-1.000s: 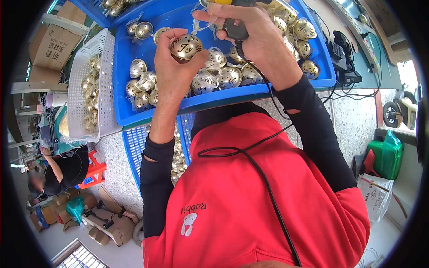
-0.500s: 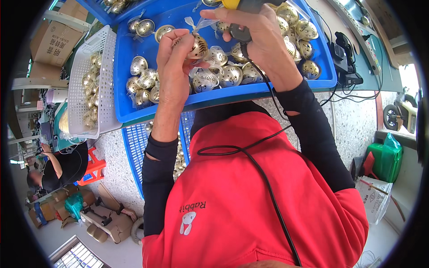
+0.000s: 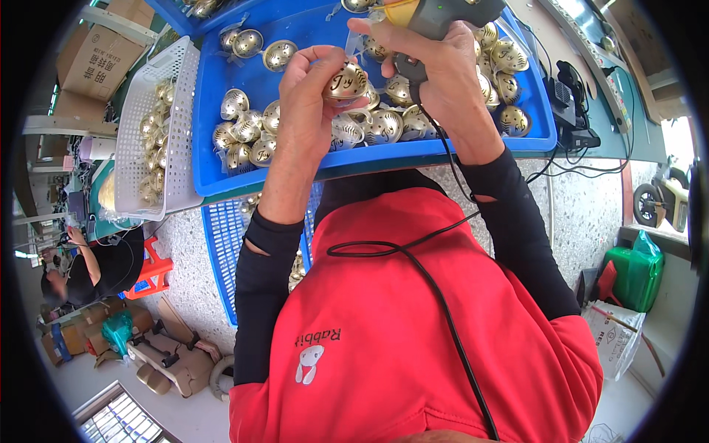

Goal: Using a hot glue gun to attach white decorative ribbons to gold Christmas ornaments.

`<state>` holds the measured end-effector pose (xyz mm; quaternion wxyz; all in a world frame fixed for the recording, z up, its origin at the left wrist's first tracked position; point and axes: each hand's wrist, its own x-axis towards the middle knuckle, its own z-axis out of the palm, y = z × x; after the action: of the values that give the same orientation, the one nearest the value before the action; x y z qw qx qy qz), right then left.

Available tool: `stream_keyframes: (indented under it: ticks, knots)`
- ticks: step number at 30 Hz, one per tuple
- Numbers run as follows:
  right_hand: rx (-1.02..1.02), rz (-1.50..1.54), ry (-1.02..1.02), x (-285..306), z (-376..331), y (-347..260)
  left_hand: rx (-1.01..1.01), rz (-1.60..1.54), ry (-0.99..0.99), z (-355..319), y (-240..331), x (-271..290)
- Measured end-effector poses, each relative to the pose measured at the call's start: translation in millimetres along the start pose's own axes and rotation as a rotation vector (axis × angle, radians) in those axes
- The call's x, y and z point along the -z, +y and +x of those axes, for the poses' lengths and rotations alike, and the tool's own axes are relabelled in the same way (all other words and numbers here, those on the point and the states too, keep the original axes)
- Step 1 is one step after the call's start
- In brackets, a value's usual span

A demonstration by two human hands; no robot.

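"How did the hands look on your feed?"

"The left hand (image 3: 304, 94) pinched 1 gold ball (image 3: 346, 84) between thumb and fingers, over the blue tray (image 3: 229, 181). The right hand (image 3: 447, 72) gripped a corded tool (image 3: 443, 15), 1 digit stretched out; how tightly, I couldn't tell."

"And the ball?"

"I judged it light, stiff and slick, its shell perhaps easily dented, so I favoured a gentle hold around its widest part."

"Beyond that?"

"More gold balls (image 3: 382, 127) lay in the tray; left of it stood a white basket (image 3: 129, 148), and farther off I saw 1 person in black (image 3: 118, 262)."
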<state>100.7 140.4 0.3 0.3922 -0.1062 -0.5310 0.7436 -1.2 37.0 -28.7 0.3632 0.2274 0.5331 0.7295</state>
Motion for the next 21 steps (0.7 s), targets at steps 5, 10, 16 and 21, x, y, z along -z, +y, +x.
stream_keyframes:
  ticks: [5, 10, 16, 21]
  knots:
    - [0.138, -0.257, -0.161, 20.4, 1.7, 9.4, 0.053, -0.155, -0.079, -10.7, 7.2, 0.6]
    - [-0.298, 0.168, 0.102, 21.5, -0.6, 15.7, 0.093, -0.085, -0.072, -10.1, -32.6, 1.3]
    - [-0.173, 0.006, 0.037, 1.9, -3.6, 5.6, -0.169, -0.045, -0.023, -25.3, -22.8, 4.3]
    - [-0.183, 0.098, 0.057, -9.7, 7.2, -0.3, -0.301, -0.003, -0.073, -32.2, -6.2, -0.8]
